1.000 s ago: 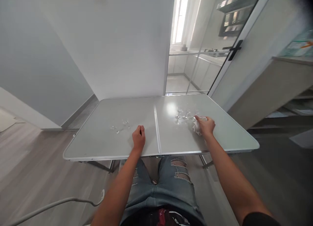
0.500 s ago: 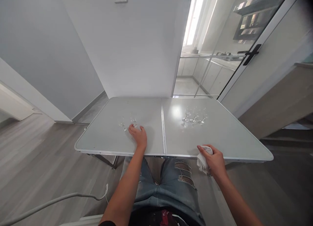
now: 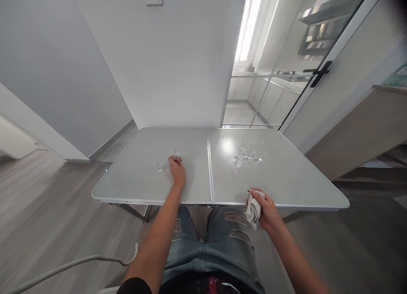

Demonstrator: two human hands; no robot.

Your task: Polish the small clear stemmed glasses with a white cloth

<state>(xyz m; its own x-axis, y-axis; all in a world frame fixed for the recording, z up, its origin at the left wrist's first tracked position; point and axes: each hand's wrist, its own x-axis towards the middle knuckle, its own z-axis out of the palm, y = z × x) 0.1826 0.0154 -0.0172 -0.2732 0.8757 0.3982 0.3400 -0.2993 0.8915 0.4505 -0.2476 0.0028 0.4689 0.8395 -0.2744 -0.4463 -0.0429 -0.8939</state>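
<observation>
Near the middle of the table's left half, my left hand (image 3: 177, 171) has its fingers pinched at the lower part of a small clear stemmed glass (image 3: 175, 149). The fingers partly hide this glass. Just left of that hand, another clear glass (image 3: 155, 162) is on the tabletop, its outline faint against the grey. My right hand (image 3: 266, 209) is closed around a crumpled white cloth (image 3: 253, 210) at the table's front edge. Part of the cloth hangs below that edge.
Several clear stemmed glasses (image 3: 249, 157) stand close together on the right half of the folding table (image 3: 178, 192). A metal seam (image 3: 210, 171) divides its top. Behind it are a white wall (image 3: 178, 73) and a glass door (image 3: 270, 86).
My left hand has moved slightly forward and its fingers have closed on the glass. My right hand has shifted left with the cloth, and the view has turned slightly.
</observation>
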